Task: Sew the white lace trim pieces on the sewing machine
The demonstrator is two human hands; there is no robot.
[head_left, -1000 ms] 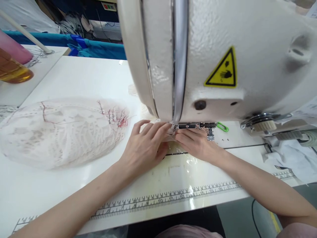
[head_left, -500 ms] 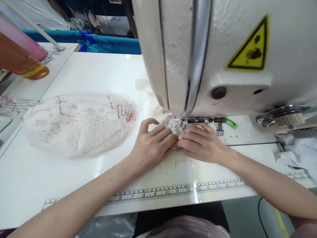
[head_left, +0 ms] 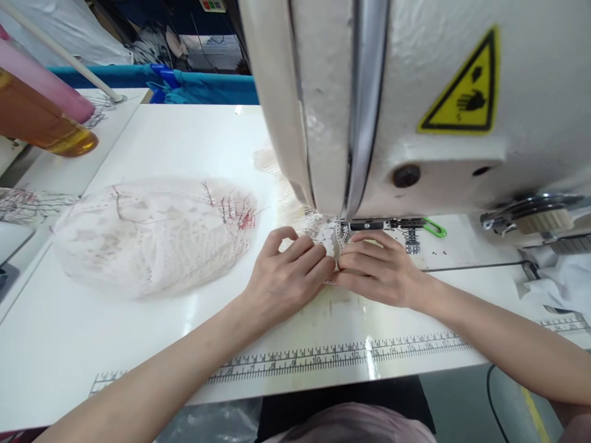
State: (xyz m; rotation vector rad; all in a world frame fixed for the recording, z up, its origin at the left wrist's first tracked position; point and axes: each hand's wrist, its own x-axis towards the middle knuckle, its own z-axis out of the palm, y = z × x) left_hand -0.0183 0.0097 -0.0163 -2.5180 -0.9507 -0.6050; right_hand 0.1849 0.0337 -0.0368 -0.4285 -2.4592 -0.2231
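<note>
White lace fabric (head_left: 327,234) lies under the needle area of a sewing machine (head_left: 318,111), part of it hidden behind the machine head. My left hand (head_left: 290,271) is closed on the near edge of this lace, fingers curled. Close beside it, my right hand (head_left: 381,267) pinches the same lace just in front of the presser foot, which is largely hidden. The fingertips of both hands nearly meet. To the left, a heap of pale lace (head_left: 152,240) with red and dark thread ends lies on the white table (head_left: 221,332).
A printed ruler strip (head_left: 318,357) runs along the table's front edge. Amber (head_left: 46,117) and pink (head_left: 60,86) thread cones stand at upper left. A green clip-like piece (head_left: 434,227) is right of the needle area. White cloth (head_left: 561,283) lies at far right.
The view has shifted slightly. Both hands stay closed on the lace at the machine, and the fingers have moved only a little. The lace heap lies as before.
</note>
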